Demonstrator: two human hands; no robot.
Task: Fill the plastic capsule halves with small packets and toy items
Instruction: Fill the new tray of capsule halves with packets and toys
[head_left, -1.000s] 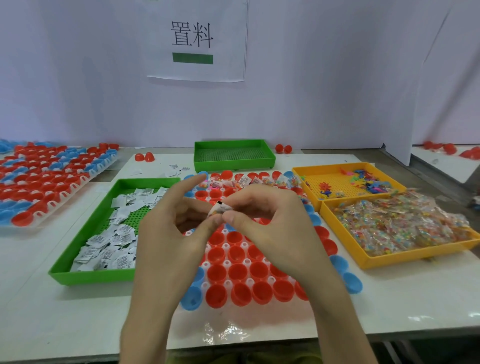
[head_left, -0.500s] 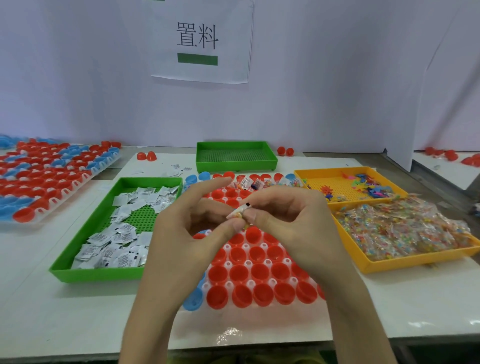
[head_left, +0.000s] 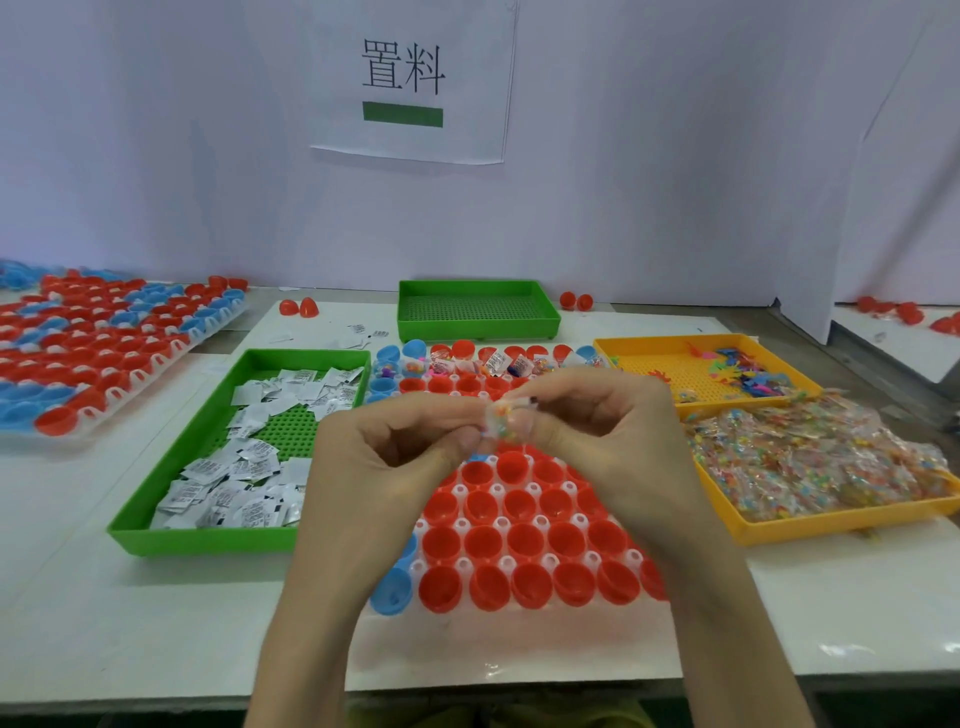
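Note:
Both hands meet above the rack of red capsule halves (head_left: 519, 540). My left hand (head_left: 384, 467) and my right hand (head_left: 608, 431) pinch a small clear packet of coloured beads (head_left: 501, 418) between their fingertips. The far row of capsule halves (head_left: 483, 364) holds packets and toy bits. The nearer red halves look empty. Blue halves (head_left: 392, 590) line the rack's left side. My forearms hide part of the rack.
A green tray of white paper packets (head_left: 244, 457) lies left of the rack. Right of it sit a yellow tray of bead packets (head_left: 821, 467) and a yellow tray of small toys (head_left: 727, 369). An empty green tray (head_left: 475, 309) stands behind. Another capsule rack (head_left: 98, 348) lies far left.
The hands stayed together over the rack while the view shifted. The left index finger, stretched out before, now curls in. The pinched packet now shows its coloured beads.

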